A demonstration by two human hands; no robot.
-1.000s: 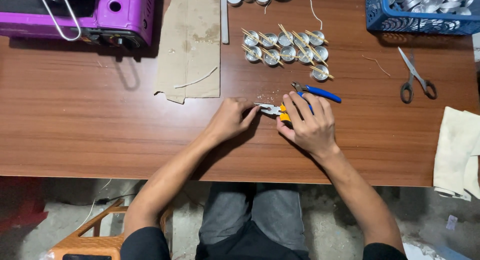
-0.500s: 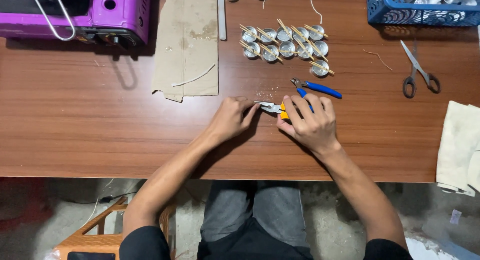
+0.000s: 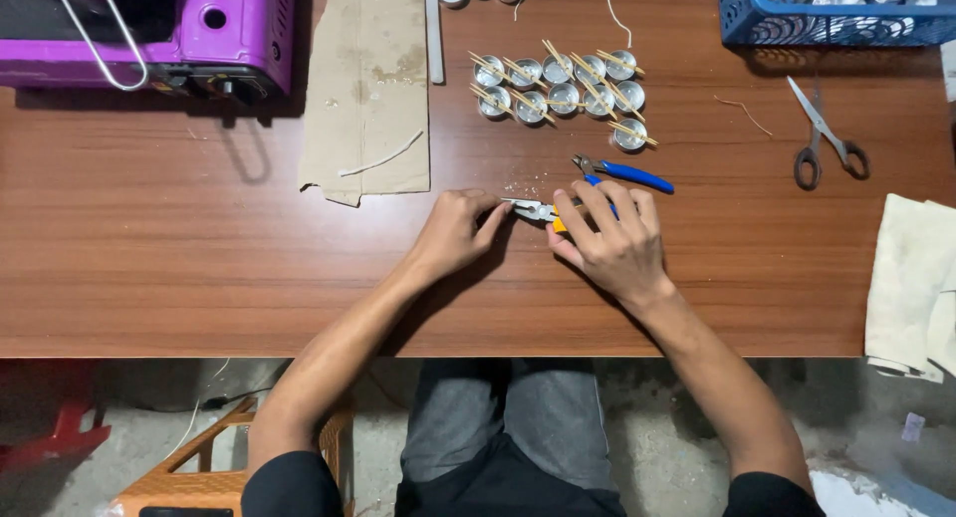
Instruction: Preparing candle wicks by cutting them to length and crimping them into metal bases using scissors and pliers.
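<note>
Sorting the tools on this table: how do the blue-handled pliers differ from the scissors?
The blue-handled pliers lie near the table's middle, just above the right hand; the scissors lie far right, away from both hands. The pliers have blue grips and short jaws; the scissors have dark loop handles and long blades. Both lie flat on the wooden table, unheld.

Both forearms extend forward, converging at centre. Left hand (image 3: pixel 453 233) lies knuckles up, fingers curled, fingertips pinched together toward the right. Right hand (image 3: pixel 607 243) is palm down, fingers bent and closed in a grip, wrist angled inward.
</note>
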